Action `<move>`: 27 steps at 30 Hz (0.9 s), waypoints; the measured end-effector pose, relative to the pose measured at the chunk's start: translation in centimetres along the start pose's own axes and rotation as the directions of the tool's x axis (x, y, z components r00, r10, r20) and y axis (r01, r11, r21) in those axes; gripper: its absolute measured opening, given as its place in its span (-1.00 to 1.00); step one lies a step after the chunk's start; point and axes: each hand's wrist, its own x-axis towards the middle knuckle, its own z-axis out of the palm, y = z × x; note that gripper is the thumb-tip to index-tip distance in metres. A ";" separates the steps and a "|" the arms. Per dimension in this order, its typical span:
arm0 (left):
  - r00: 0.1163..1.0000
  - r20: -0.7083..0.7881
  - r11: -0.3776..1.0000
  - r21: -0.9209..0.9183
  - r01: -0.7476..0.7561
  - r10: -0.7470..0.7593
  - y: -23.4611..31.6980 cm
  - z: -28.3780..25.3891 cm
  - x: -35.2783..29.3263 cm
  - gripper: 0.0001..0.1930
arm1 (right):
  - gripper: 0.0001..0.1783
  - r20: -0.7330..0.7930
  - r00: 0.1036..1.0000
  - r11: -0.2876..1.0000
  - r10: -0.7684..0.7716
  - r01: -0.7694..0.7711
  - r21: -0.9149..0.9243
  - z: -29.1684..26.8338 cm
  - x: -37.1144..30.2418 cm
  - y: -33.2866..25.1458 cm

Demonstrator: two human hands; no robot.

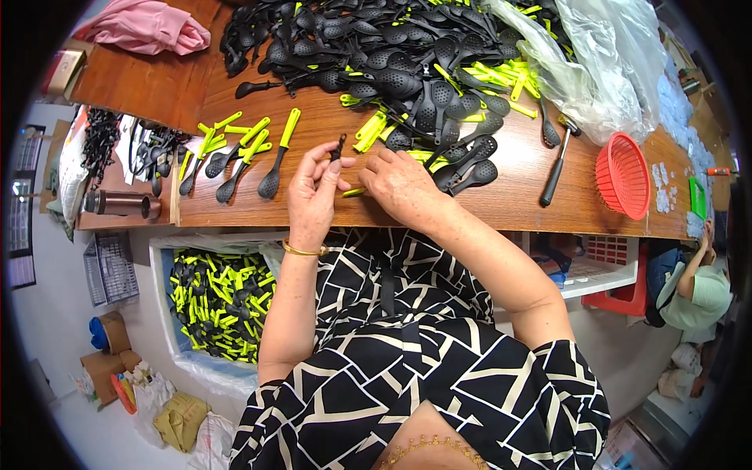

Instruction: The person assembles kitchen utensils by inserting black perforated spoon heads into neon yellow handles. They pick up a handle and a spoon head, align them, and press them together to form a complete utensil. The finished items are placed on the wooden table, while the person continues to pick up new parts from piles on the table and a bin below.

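My left hand (pixel 313 192) is raised over the table's near edge, thumb and fingers pinching a thin black utensil stem (pixel 338 147) that stands upright with a small hole at its tip. The rest of that utensil is hidden by the hand. Close beside it, my right hand (pixel 403 188) is curled low over the table, and a lime-green handle (pixel 354 192) pokes out from under its fingertips. Left of my hands lie several black spoons with lime-green handles fitted, among them a slotted spoon (pixel 270 182). Loose lime-green handles (pixel 371 131) lie just beyond my right hand.
A large heap of black slotted spoons (pixel 392 59) covers the far table. To the right are a hammer (pixel 554 176), a red basket (pixel 621 176) and clear plastic bags (pixel 603 63). Below left, a white box (pixel 163 301) holds many green-handled utensils. Another person (pixel 697 298) is at far right.
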 end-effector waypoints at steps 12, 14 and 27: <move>0.920 0.216 0.847 -0.365 0.387 -0.327 0.6 3.7 -2.3 -0.68 | -0.87 0.143 0.844 0.270 0.517 -0.319 0.909 -6.2 -3.5 2.4; 0.918 0.188 0.830 -0.394 0.395 -0.349 0.9 4.5 -2.2 -0.68 | -0.85 0.325 0.776 -0.097 0.541 -0.326 0.940 -6.0 -4.2 2.0; 0.931 0.206 0.925 -0.174 0.337 -0.301 0.1 5.1 -2.6 -0.77 | -0.80 0.060 0.846 0.520 0.530 -0.381 0.765 -8.8 -4.5 1.8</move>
